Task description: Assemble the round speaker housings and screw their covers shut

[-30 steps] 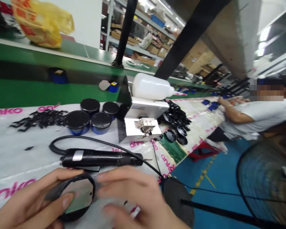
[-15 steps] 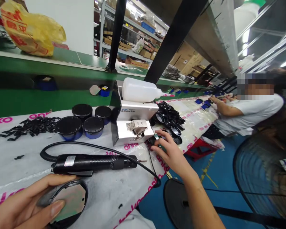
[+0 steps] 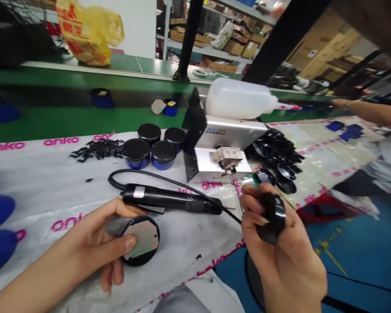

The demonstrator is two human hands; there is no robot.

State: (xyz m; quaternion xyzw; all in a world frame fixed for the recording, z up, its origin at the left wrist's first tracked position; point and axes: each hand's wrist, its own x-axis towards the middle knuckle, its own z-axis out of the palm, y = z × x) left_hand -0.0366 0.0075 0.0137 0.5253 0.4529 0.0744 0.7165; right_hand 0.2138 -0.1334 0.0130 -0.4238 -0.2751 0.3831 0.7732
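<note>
My left hand (image 3: 97,248) grips a round black housing (image 3: 141,263) with a flat greyish-pink plate in it, the thumb pressed on the plate. Over the right side of the table, my right hand (image 3: 286,256) is closed around a glossy black curved plastic part (image 3: 270,219), slightly blurred. Between the hands lies a black electric screwdriver (image 3: 172,200) with its thin bit pointing right. Behind it stands a silver screw feeder (image 3: 230,163), on top of which a white squeeze bottle (image 3: 241,100) lies sideways. A pile of black cup-like parts (image 3: 276,152) sits right of the feeder.
Several blue round cases with black lids (image 3: 135,152) stand left of the feeder, beside a heap of small black clips (image 3: 99,150). More blue cases (image 3: 0,213) are at the left edge. A co-worker's arm (image 3: 371,111) reaches in at right, and a red stool (image 3: 326,211) stands below.
My right hand has come back from beside the feeder and now holds a black plastic part. My left hand still holds the housing. The view has shifted, so the table things appear further right.
</note>
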